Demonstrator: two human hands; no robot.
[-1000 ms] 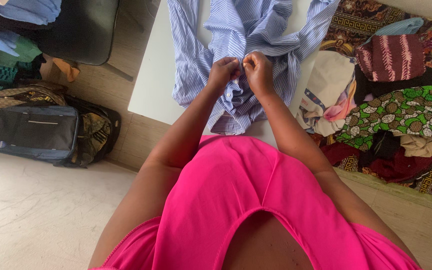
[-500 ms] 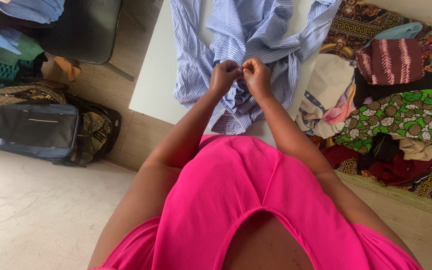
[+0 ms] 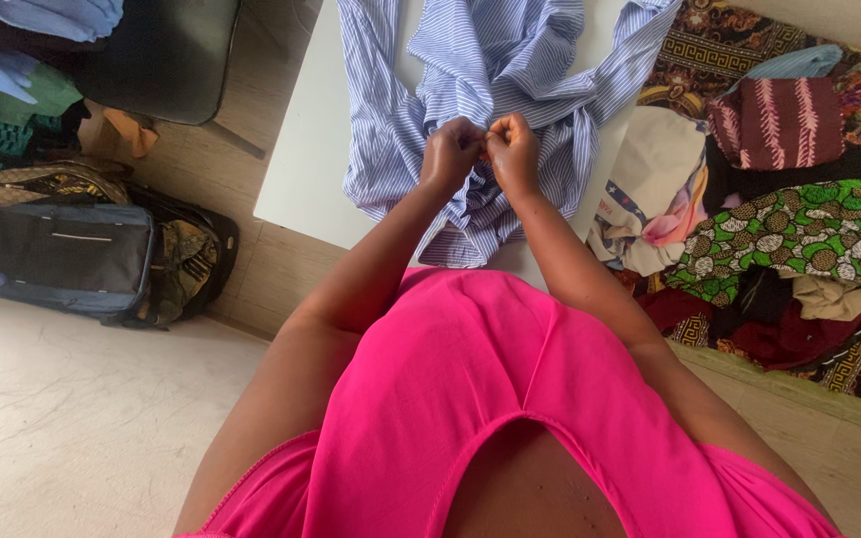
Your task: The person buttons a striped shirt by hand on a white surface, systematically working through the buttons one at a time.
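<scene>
A blue and white striped shirt [image 3: 490, 60] lies crumpled on a white table [image 3: 311, 149], its sleeves spread to both sides. My left hand [image 3: 450, 151] and my right hand [image 3: 515, 151] meet at the middle of the shirt, fingers pinched on the front edges of the fabric, close together and almost touching. The lower part of the shirt bunches below my hands near the table's front edge.
A heap of patterned clothes [image 3: 789, 199] fills the right side. A dark blue bag [image 3: 62, 261] and a patterned bag [image 3: 186, 264] lie on the floor at left. A dark chair [image 3: 166, 60] and folded clothes [image 3: 12, 90] stand at upper left.
My hands have shifted slightly lower on the shirt front and stayed pinched together; the fabric below them has bunched more.
</scene>
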